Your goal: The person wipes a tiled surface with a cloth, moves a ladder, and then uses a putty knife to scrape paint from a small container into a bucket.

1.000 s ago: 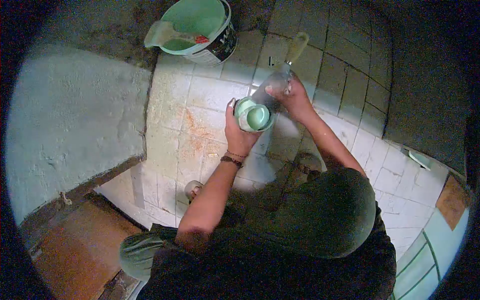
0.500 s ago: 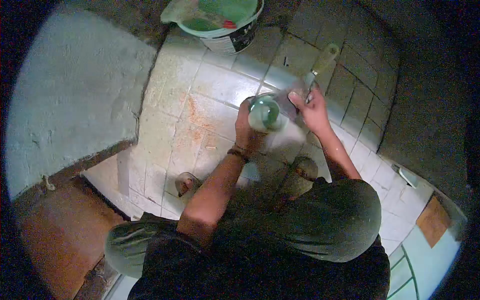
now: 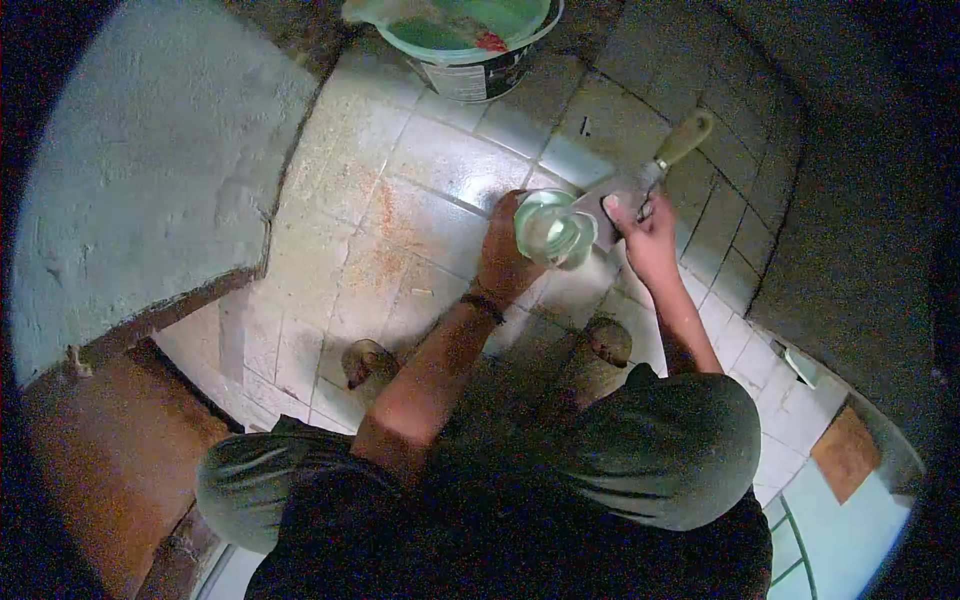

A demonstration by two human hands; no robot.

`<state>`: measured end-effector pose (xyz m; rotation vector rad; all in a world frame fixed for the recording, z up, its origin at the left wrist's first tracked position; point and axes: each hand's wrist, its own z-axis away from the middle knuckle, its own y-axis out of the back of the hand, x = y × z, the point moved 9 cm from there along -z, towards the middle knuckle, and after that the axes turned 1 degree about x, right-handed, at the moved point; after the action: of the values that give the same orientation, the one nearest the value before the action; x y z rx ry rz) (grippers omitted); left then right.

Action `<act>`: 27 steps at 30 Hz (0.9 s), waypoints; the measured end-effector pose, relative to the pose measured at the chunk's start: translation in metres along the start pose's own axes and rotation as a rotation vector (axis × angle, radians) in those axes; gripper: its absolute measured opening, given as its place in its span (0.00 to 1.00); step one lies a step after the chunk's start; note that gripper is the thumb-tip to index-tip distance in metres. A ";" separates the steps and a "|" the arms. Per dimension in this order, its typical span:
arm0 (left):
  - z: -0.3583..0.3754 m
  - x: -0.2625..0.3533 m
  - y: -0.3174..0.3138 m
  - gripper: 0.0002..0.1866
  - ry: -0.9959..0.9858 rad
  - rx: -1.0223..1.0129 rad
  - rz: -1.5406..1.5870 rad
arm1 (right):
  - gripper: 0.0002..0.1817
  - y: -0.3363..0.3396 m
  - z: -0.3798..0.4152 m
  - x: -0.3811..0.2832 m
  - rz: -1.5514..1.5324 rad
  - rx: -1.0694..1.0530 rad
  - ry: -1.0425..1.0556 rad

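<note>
My left hand (image 3: 510, 252) is wrapped round a pale green, cup-like container (image 3: 548, 240), its mouth turned up toward me. In my right hand (image 3: 648, 232) is a putty knife (image 3: 684, 138), gripped by its wide metal blade with the thumb on top. The light wooden handle points up and to the right, away from the container. One edge of the blade overlaps the container's right rim. Something pale and shiny shows inside the container.
A bucket (image 3: 480, 75) with a pale green inside stands on the tiled floor (image 3: 455, 160), something red at its rim. Orange crumbs (image 3: 388, 235) lie on the tiles. A plastered grey surface (image 3: 160, 170) is at left, brown boards (image 3: 115, 450) below it.
Both hands, the container and the putty knife have shifted slightly right in view. The container's mouth shows more openly, and the knife's handle sits farther right. The bucket appears slightly higher.
</note>
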<state>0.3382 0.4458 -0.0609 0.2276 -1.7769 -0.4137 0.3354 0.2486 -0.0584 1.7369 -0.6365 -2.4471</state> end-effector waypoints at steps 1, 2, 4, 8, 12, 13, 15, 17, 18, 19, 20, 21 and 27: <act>0.001 -0.003 -0.003 0.28 -0.002 -0.005 0.004 | 0.25 -0.004 -0.001 -0.009 0.011 -0.009 0.018; 0.004 -0.006 -0.005 0.33 -0.032 0.010 -0.029 | 0.25 -0.007 -0.003 -0.014 0.022 -0.019 0.038; 0.005 -0.004 -0.007 0.39 -0.061 0.021 -0.063 | 0.26 -0.013 -0.013 -0.013 0.015 -0.023 0.064; 0.004 0.010 -0.007 0.38 -0.125 0.056 -0.202 | 0.28 -0.014 -0.019 -0.002 -0.048 -0.055 0.121; 0.007 -0.018 -0.013 0.34 0.177 0.008 0.086 | 0.29 0.005 -0.009 0.019 0.090 -0.032 0.045; 0.008 -0.019 -0.014 0.34 0.178 0.009 0.087 | 0.30 0.006 -0.008 0.025 0.092 -0.021 0.067; 0.007 -0.025 -0.011 0.22 0.221 0.080 0.215 | 0.30 0.007 -0.002 0.031 0.094 -0.011 0.091; 0.006 -0.024 -0.010 0.23 0.210 0.073 0.185 | 0.31 0.007 0.011 0.015 -0.150 0.056 0.088; 0.005 -0.023 -0.010 0.24 0.199 0.063 0.160 | 0.31 0.007 0.011 0.018 -0.151 0.057 0.092; 0.004 -0.023 -0.010 0.24 0.194 0.064 0.161 | 0.30 0.008 0.010 0.024 -0.170 0.074 0.089; 0.002 -0.018 -0.011 0.25 0.112 0.039 0.123 | 0.29 0.010 0.009 0.029 -0.190 0.090 0.086; 0.003 -0.013 -0.013 0.26 0.034 0.013 0.085 | 0.29 0.011 0.005 0.031 -0.191 0.090 0.087; 0.008 -0.019 -0.012 0.25 0.125 0.035 0.157 | 0.23 -0.011 -0.016 -0.003 -0.081 -0.001 0.143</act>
<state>0.3342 0.4428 -0.0840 0.1345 -1.6663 -0.2506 0.3529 0.2553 -0.0638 1.9520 -0.5608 -2.3443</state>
